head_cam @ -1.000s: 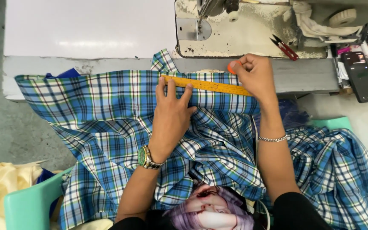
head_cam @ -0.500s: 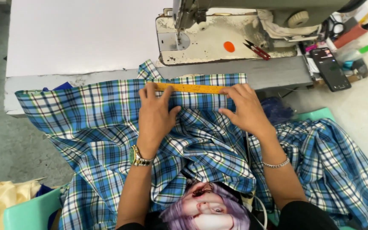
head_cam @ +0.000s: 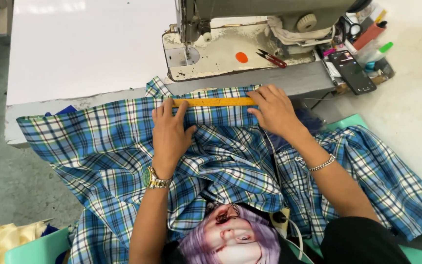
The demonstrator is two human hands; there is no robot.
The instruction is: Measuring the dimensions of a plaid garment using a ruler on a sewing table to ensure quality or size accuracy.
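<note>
White glossy table (head_cam: 84,54), worn grey front edge; chipped cream sewing machine (head_cam: 230,49) behind. Soft blue plaid cloth (head_cam: 108,142) draped over edge. Thin yellow ruler (head_cam: 213,102) flat on cloth. Left hand (head_cam: 169,134) spread, pressing cloth and ruler; right hand (head_cam: 274,110) flat, fingers pinning ruler's end.

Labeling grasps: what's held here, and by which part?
Nothing gripped. Both hands press flat: left hand on the yellow ruler's left end, right hand at its right end, pinning it on the plaid fabric.
</note>
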